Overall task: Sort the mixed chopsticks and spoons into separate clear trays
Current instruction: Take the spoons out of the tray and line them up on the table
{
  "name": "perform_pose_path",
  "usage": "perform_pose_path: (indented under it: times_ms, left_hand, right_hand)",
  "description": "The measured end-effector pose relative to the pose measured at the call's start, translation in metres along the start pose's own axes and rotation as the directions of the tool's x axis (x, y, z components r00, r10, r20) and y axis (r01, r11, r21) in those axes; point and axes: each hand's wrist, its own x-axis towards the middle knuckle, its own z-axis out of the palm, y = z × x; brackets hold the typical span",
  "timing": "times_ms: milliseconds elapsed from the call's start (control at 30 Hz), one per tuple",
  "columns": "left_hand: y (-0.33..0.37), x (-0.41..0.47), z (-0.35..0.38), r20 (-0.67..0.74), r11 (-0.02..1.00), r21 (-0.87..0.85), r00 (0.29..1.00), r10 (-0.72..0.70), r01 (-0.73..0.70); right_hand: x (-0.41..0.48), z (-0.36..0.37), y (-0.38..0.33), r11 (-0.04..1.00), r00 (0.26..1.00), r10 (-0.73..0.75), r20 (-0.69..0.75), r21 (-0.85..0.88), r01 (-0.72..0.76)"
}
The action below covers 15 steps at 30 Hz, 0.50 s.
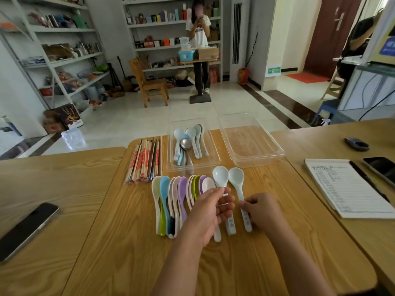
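Our left hand (pixel 210 207) pinches one pale blue spoon (pixel 220 176) by its neck. Our right hand (pixel 263 208) pinches the second pale blue spoon (pixel 236 177) by its handle. They look smooth and slippery (shiny, with round bowls). A loose pinch could drop one onto the row of colored spoons (pixel 181 189). The clear spoon tray (pixel 212 155) waits just ahead, with the long thin chopsticks (pixel 145 161) beside it.

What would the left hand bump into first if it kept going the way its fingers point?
The left hand pinches a pale blue spoon. Going straight on, forward and slightly right, it would probably reach the empty clear tray first; depth is hard to judge.
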Motion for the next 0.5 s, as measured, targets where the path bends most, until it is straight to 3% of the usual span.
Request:
perform_pose_path:
  times_ms: [500]
  left_hand:
    - [0.0008, 0.0011, -0.0035, 0.013, 1.0, 0.007, 1.0, 0.009, -0.009]
  right_hand:
    - [0.0063, -0.0034, 0.0044, 1.0, 0.999, 0.011, -0.043, -0.018, -0.012]
